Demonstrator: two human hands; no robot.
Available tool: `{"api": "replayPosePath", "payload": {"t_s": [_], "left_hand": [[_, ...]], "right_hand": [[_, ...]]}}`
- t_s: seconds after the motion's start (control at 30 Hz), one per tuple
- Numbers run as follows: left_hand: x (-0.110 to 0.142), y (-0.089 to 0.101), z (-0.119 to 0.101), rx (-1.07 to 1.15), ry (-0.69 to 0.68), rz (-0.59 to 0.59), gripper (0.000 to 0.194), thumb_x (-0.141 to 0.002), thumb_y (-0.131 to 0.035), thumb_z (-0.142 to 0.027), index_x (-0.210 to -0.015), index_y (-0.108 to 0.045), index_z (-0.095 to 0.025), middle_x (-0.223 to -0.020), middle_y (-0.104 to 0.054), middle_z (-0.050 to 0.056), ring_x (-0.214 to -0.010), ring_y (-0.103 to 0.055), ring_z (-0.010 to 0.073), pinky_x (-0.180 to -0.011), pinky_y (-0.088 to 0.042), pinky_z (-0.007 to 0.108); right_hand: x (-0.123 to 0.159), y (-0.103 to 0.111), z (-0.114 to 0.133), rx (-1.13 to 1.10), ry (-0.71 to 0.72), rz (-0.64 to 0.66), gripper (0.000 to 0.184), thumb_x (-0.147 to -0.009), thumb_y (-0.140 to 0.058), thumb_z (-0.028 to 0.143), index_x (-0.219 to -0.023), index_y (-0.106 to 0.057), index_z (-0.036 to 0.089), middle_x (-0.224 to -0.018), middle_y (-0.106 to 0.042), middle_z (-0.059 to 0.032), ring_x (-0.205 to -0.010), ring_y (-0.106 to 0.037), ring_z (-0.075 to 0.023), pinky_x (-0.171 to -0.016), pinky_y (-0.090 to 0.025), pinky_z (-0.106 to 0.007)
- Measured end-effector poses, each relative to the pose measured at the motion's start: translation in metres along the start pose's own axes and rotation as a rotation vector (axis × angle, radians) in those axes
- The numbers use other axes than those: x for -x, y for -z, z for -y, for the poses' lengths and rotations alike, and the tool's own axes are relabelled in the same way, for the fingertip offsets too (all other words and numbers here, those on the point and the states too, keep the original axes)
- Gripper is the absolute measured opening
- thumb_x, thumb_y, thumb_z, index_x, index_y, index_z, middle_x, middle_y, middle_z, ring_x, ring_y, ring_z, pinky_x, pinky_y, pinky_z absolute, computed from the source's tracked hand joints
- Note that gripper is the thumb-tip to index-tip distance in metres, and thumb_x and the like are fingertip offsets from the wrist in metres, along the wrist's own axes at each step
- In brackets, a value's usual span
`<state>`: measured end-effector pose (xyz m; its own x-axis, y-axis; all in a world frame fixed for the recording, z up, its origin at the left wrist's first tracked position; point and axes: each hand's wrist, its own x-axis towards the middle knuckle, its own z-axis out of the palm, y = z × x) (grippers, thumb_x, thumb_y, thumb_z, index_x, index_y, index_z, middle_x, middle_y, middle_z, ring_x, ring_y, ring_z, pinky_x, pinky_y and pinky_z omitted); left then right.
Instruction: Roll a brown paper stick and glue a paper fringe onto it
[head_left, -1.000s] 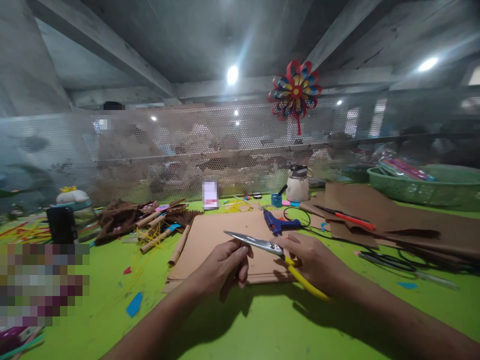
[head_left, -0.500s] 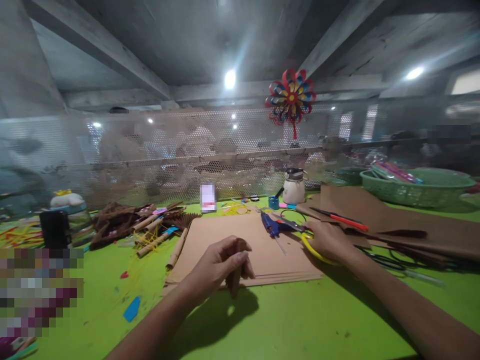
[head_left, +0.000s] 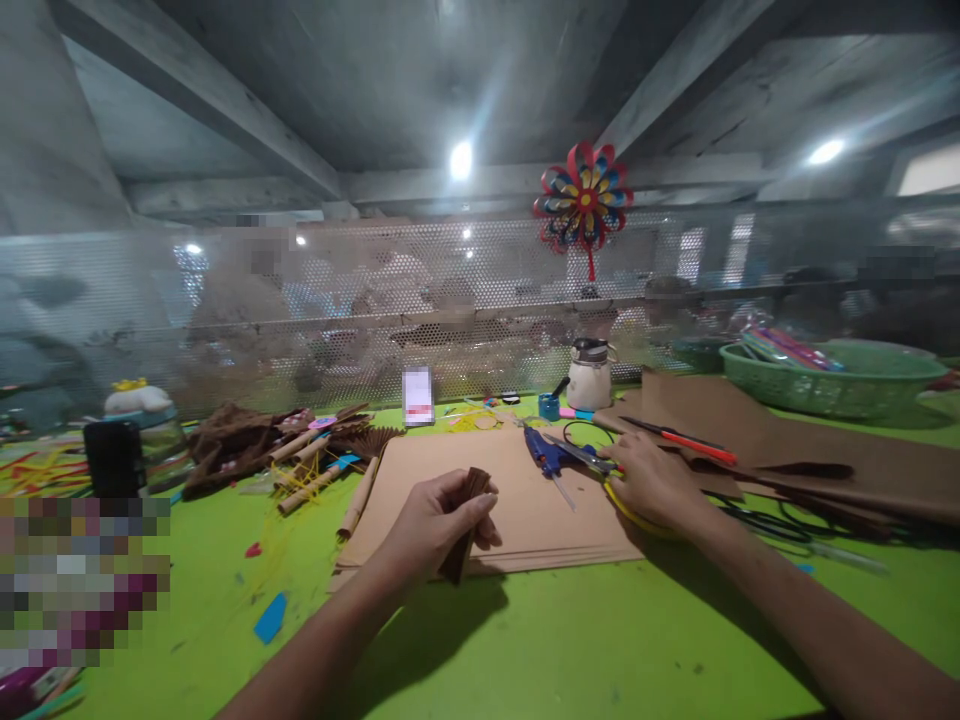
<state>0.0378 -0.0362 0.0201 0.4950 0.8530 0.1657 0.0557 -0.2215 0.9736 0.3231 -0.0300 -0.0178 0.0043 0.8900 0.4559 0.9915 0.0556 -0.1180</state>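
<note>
My left hand (head_left: pixel 454 515) is closed around a narrow strip of pleated dark brown paper (head_left: pixel 459 550), which sticks out above and below the fingers. It is over the near part of a stack of light brown paper sheets (head_left: pixel 435 460). My right hand (head_left: pixel 649 480) rests over the yellow-handled scissors (head_left: pixel 637 515), its fingers stretched out and apart. The palm partly covers the handles, and the blades point left across the stack. A blue glue gun (head_left: pixel 544 450) lies just left of the blades on the sheets.
Paper rolls (head_left: pixel 360 497) and a crumpled brown bundle (head_left: pixel 232 445) lie to the left. Red-handled scissors (head_left: pixel 697 447) rest on brown paper (head_left: pixel 795 430) at right, with a green basket (head_left: pixel 832 385) behind. A white jug (head_left: pixel 589 380) stands by the perforated screen (head_left: pixel 337 300).
My right hand's fingers have spread over the scissors, whose blades now sit lower and farther right. My left hand has turned the pleated strip, showing more of its folds.
</note>
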Motion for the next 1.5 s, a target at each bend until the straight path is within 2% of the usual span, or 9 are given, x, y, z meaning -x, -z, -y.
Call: {"api": "replayPosePath", "payload": {"t_s": [0.1,0.2,0.43,0.6,0.8,1.0,1.2,1.37,1.5], "left_hand": [[-0.002,0.001,0.003,0.021,0.03,-0.001,0.027,-0.073,-0.063,-0.036,-0.086,-0.054,-0.014,-0.057,-0.062,0.001,-0.054,-0.056,0.0126,-0.059,-0.044,0.027],[-0.004,0.002,0.008,0.049,0.061,-0.018,0.032,-0.071,-0.064,-0.04,-0.085,-0.053,-0.014,-0.06,-0.062,0.002,-0.055,-0.057,0.0126,-0.058,-0.044,0.026],[-0.009,0.002,0.018,0.167,0.099,-0.125,0.035,-0.07,-0.064,-0.045,-0.081,-0.05,-0.014,-0.061,-0.06,0.002,-0.056,-0.057,0.0122,-0.057,-0.044,0.024],[-0.011,0.01,0.021,0.289,0.07,-0.189,0.036,-0.069,-0.065,-0.045,-0.078,-0.048,-0.015,-0.064,-0.061,0.002,-0.056,-0.057,0.0126,-0.055,-0.046,0.025],[-0.013,0.019,0.028,0.454,0.066,-0.246,0.024,-0.078,-0.057,-0.037,-0.075,-0.047,-0.015,-0.066,-0.062,0.003,-0.056,-0.057,0.0106,-0.056,-0.045,0.022],[-0.016,0.019,0.034,0.615,0.066,-0.234,0.016,-0.082,-0.053,-0.026,-0.072,-0.047,-0.015,-0.059,-0.055,-0.001,-0.06,-0.058,0.0112,-0.063,-0.047,0.023],[-0.02,0.016,0.031,0.681,0.069,-0.283,0.017,-0.084,-0.047,-0.022,-0.069,-0.044,-0.016,-0.054,-0.049,-0.002,-0.059,-0.057,0.0122,-0.058,-0.046,0.023],[-0.02,0.012,0.027,0.662,0.056,-0.325,0.019,-0.086,-0.045,-0.021,-0.067,-0.046,-0.015,-0.056,-0.053,0.0,-0.064,-0.06,0.0139,-0.063,-0.048,0.024],[-0.019,0.012,0.026,0.673,0.049,-0.302,0.019,-0.085,-0.047,-0.023,-0.068,-0.048,-0.014,-0.059,-0.057,0.003,-0.071,-0.063,0.0176,-0.069,-0.049,0.029]], "right_hand": [[0.004,0.005,0.02,-0.222,0.097,-0.093,0.024,-0.079,-0.045,0.017,-0.093,-0.065,0.015,-0.093,-0.06,-0.0094,-0.092,-0.052,-0.0208,-0.078,-0.04,-0.033],[0.009,0.006,0.041,-0.424,0.205,-0.065,0.021,-0.083,-0.045,0.023,-0.082,-0.065,0.016,-0.081,-0.062,-0.0055,-0.075,-0.054,-0.0161,-0.07,-0.041,-0.029],[0.023,0.011,0.092,-0.592,0.408,0.243,0.027,-0.083,-0.05,0.036,-0.077,-0.067,0.016,-0.072,-0.063,-0.0049,-0.065,-0.054,-0.0136,-0.06,-0.038,-0.024],[0.017,0.001,0.136,-0.683,0.356,0.434,0.038,-0.078,-0.053,0.048,-0.071,-0.065,0.013,-0.06,-0.06,-0.0027,-0.051,-0.046,-0.0103,-0.048,-0.032,-0.021],[0.013,-0.033,0.177,-0.9,0.247,0.341,0.025,-0.082,-0.048,0.027,-0.067,-0.059,0.011,-0.062,-0.057,-0.0027,-0.055,-0.047,-0.0106,-0.05,-0.033,-0.021],[0.023,-0.041,0.176,-1.061,0.196,0.458,0.035,-0.089,-0.035,0.031,-0.067,-0.055,0.012,-0.055,-0.056,-0.0028,-0.048,-0.049,-0.0104,-0.048,-0.035,-0.021],[0.028,-0.024,0.168,-0.79,0.189,0.197,0.024,-0.082,-0.05,0.034,-0.084,-0.061,0.013,-0.075,-0.064,-0.0083,-0.063,-0.054,-0.0141,-0.055,-0.034,-0.023],[0.031,-0.016,0.172,-0.589,0.183,0.138,0.027,-0.075,-0.058,0.042,-0.083,-0.061,0.016,-0.076,-0.066,-0.0077,-0.064,-0.056,-0.0176,-0.054,-0.032,-0.025],[0.029,-0.019,0.171,-0.614,0.212,0.118,0.019,-0.081,-0.051,0.029,-0.087,-0.062,0.014,-0.081,-0.067,-0.01,-0.072,-0.06,-0.0191,-0.061,-0.036,-0.026]]}}
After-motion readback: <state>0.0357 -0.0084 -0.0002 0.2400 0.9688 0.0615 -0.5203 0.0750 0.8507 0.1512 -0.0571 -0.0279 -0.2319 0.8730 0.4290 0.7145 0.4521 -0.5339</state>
